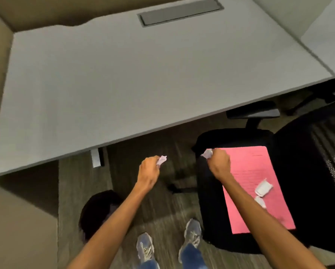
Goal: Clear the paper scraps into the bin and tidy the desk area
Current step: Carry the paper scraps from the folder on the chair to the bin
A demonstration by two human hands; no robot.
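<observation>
Each hand, left hand (148, 169) and right hand (219, 165), has its grip closed on a crumpled scrap, while loose scraps (263, 188) on the chair's pink sheet (248, 167) could slide floorward if it's bumped; the dark bin (96, 208) sits near-left.

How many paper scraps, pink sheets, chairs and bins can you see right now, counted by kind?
Paper scraps: 4, one in the left hand, one in the right hand, two loose on the pink sheet
Pink sheets: 1, lying on the chair seat
Chairs: 1
Bins: 1, dark, on the floor under the left arm
Total: 7
</observation>
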